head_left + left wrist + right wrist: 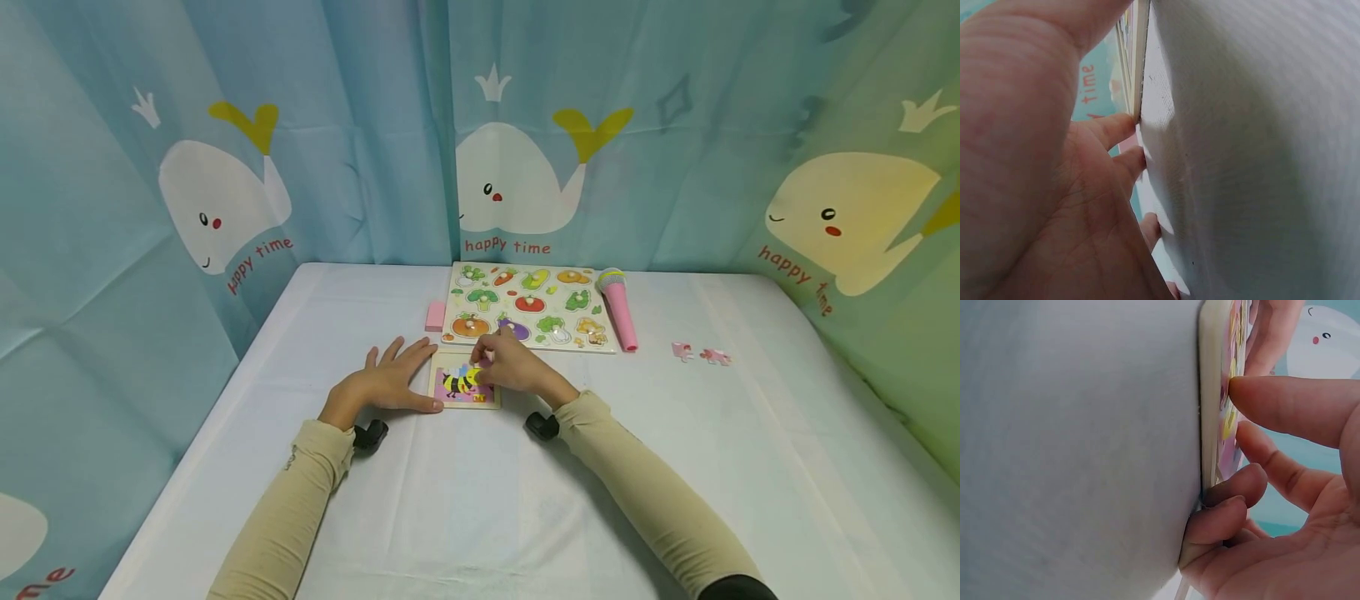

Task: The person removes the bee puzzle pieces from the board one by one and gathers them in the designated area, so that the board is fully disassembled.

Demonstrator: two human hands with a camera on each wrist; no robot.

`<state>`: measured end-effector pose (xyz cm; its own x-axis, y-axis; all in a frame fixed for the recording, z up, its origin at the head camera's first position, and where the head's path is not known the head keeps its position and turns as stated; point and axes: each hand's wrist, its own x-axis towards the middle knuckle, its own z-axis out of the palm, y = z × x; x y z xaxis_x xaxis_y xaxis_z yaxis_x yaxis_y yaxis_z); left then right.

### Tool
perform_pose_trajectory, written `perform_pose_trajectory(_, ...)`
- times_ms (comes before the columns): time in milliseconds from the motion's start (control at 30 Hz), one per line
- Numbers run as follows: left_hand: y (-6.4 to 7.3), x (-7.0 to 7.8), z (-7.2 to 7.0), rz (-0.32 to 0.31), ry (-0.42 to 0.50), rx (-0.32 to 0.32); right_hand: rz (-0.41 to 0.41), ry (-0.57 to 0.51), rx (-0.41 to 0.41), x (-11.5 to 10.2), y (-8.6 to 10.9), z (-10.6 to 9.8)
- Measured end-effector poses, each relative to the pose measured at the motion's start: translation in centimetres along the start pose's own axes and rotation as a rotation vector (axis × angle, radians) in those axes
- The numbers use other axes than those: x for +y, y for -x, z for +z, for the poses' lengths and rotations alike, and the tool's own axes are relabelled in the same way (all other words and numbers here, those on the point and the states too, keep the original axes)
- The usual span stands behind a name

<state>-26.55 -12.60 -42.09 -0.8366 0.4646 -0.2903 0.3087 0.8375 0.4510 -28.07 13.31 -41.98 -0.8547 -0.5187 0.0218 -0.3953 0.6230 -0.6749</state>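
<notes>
Pale blue curtains [390, 125] printed with white whales stand behind a table [420, 517] spread with white cloth. Near its middle lies a small rectangular wooden puzzle board [459, 390] showing a yellow-and-black bee on pink, just nearer than a wide cream board printed with vegetables [505, 310]. To the left of that is a pink rectangular block [435, 316]; to its right, a pink toy microphone with a silvery head [619, 312].

The left hand [390, 382] has fingers spread, grasping nothing, with thumb and forefinger at the bee puzzle's left corners. The right hand [517, 367] sets thumb and forefinger on the picture, other fingers curled by the right edge; I cannot tell whether it pinches a piece or only presses.

A sideways push could slide the small board over the cloth, since the left hand only braces one side. Uneven pressure might tilt or jam a piece, and the curled fingers could lift the right edge. Shoving it farther risks nudging the vegetable board and rolling the microphone.
</notes>
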Motion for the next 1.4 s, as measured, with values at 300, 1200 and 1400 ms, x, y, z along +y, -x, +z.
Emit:
perform_pose_trajectory(300, 0.0, -0.1, 0.0, 0.004, 0.000, -0.001, 0.011, -0.003, 0.006, 0.1, 0.0, 0.0)
perform_pose_trajectory(1200, 0.1, 0.1, 0.0, -0.003, 0.012, 0.006, 0.148, -0.158, 0.125, 0.5, 0.2, -0.8)
perform_pose_trajectory(1400, -0.1, -0.1, 0.1, -0.004, 0.013, 0.004, 0.189, -0.247, 0.134, 0.6, 0.2, -1.0)
